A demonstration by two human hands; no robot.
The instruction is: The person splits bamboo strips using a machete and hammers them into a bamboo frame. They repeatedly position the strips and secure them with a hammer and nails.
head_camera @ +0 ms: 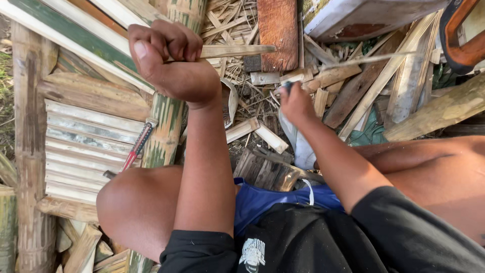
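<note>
My left hand (pixel 169 60) is a raised fist closed around one end of a flat pale bamboo strip (pixel 237 50), which points right over the scrap pile. My right hand (pixel 295 101) is lower and to the right, its fingers closed on a small dark handle (pixel 288 87) that looks like a knife; its blade is hard to make out. A thin pale sliver (pixel 364 59) runs right from above that hand. My bare knee (pixel 136 202) and thigh frame the spot where I sit.
A green bamboo pole (pixel 164 131) runs under my left forearm, with a red-handled tool (pixel 136 146) beside it. A panel of bamboo slats (pixel 86 146) lies left. Offcuts, a reddish plank (pixel 278 30) and an orange saw handle (pixel 459 35) crowd the top.
</note>
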